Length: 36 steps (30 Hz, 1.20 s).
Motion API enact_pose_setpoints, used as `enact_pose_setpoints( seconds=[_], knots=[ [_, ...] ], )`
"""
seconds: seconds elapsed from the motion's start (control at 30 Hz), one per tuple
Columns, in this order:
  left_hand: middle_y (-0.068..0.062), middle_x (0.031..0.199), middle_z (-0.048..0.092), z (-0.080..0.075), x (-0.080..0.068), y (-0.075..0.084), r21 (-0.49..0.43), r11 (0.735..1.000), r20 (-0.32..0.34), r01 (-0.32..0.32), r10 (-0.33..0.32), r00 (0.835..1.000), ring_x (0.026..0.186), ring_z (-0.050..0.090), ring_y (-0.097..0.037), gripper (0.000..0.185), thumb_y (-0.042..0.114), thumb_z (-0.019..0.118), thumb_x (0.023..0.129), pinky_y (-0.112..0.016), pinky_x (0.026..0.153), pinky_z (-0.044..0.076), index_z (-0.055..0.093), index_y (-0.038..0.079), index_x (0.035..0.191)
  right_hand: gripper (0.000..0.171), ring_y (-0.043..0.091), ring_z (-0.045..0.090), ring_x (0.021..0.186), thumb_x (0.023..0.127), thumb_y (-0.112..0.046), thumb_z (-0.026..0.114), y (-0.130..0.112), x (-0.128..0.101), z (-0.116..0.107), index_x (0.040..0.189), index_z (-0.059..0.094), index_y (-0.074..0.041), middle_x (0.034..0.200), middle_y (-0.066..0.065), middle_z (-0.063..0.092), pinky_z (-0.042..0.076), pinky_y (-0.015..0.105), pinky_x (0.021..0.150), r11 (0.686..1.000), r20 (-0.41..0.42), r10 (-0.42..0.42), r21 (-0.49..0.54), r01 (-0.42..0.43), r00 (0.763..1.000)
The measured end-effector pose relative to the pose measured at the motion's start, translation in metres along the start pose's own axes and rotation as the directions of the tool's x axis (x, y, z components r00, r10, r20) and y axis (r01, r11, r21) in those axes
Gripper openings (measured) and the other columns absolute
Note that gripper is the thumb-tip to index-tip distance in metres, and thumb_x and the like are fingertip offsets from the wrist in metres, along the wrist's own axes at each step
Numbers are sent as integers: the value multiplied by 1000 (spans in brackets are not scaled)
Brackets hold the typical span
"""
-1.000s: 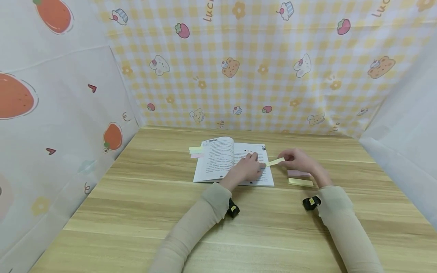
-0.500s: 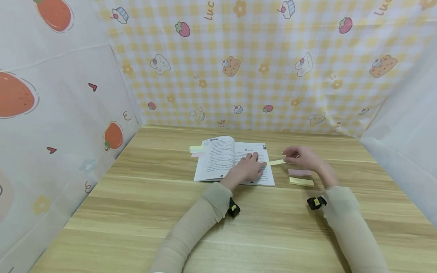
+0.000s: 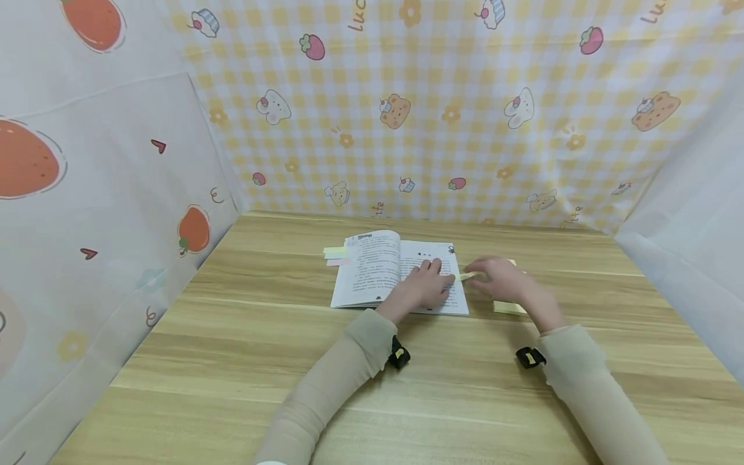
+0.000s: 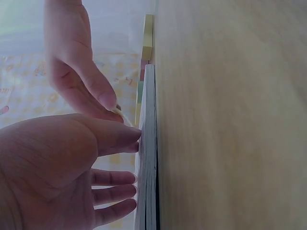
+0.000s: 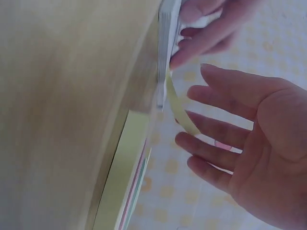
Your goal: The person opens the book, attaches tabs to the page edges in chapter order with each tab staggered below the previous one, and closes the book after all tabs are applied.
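Note:
An open book (image 3: 369,274) lies on the table, printed pages up. My left hand (image 3: 429,285) rests on its right-hand page; the fingers reach out and the fingertips touch the paper, as the left wrist view shows. By the index fingertip, a yellow sticky tab (image 3: 467,276) sticks out past the page's right edge. My right hand (image 3: 504,281) is at the tab's outer end. In the right wrist view its thumb and fingers are spread, and the tab (image 5: 175,103) runs by the fingers without being pinched.
A yellow sticky-note pad (image 3: 509,308) lies right of the book, partly under the right hand. Further pads are mostly hidden there. Yellow, green and pink tabs (image 3: 335,256) stick out at the book's left edge. Patterned cloth (image 3: 430,148) stands behind the wooden table (image 3: 407,413).
My right hand has let go of the tab's outer end, lifted off to the right, then come back left beside it. My left hand has stayed on the page.

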<state>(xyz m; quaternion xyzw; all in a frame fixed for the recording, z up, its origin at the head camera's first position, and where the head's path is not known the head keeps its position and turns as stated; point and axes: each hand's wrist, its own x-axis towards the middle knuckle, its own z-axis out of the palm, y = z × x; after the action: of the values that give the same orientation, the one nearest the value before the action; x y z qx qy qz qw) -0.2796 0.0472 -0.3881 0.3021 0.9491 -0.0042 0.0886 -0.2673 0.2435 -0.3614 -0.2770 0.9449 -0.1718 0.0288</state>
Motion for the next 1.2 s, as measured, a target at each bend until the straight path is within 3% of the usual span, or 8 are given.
enact_pose_setpoints(
  seconds=[0.17, 0.4, 0.6, 0.93, 1.2],
  knots=[
    [-11, 149, 36, 0, 0, 0, 5, 1000, -1, -5, 5, 1000, 133, 37, -26, 47, 33, 39, 109, -44, 110, 39, 41, 29, 156, 37, 49, 59, 114, 95, -15, 69, -4, 3, 7, 125, 66, 6, 125, 32, 60, 48, 60, 96, 996, 30, -45, -72, 47, 999],
    [-11, 149, 37, -3, -2, 1, 12, 1000, -4, -1, 1, 1000, 133, 38, -25, 48, 34, 40, 109, -43, 111, 39, 40, 29, 156, 45, 55, 49, 123, 96, -20, 69, -6, 4, 10, 131, 62, 7, 133, 36, 53, 41, 63, 102, 994, 100, -29, -104, 40, 995],
    [-11, 150, 36, -3, -2, 2, -15, 1000, -1, 6, -6, 1000, 134, 37, -26, 47, 33, 41, 108, -43, 112, 38, 42, 29, 155, 48, 55, 51, 121, 96, -23, 69, -6, 4, 12, 133, 61, 7, 132, 36, 54, 40, 64, 103, 990, 127, -54, -126, 70, 990],
    [-12, 151, 36, -5, -3, 3, -10, 1000, 1, 10, -10, 1000, 136, 37, -27, 47, 32, 41, 108, -44, 113, 37, 43, 29, 155, 52, 60, 42, 129, 100, -27, 64, -6, 2, 8, 141, 54, 5, 142, 43, 41, 35, 65, 108, 993, 202, 38, -117, -14, 979],
    [-10, 152, 34, -3, -3, 2, -7, 1000, 17, 5, -5, 1000, 136, 36, -26, 47, 33, 39, 109, -43, 111, 38, 42, 27, 156, 55, 58, 48, 123, 99, -28, 64, -4, -3, 7, 139, 54, 9, 137, 41, 47, 42, 62, 103, 990, 188, 61, -137, -35, 980]
  ],
)
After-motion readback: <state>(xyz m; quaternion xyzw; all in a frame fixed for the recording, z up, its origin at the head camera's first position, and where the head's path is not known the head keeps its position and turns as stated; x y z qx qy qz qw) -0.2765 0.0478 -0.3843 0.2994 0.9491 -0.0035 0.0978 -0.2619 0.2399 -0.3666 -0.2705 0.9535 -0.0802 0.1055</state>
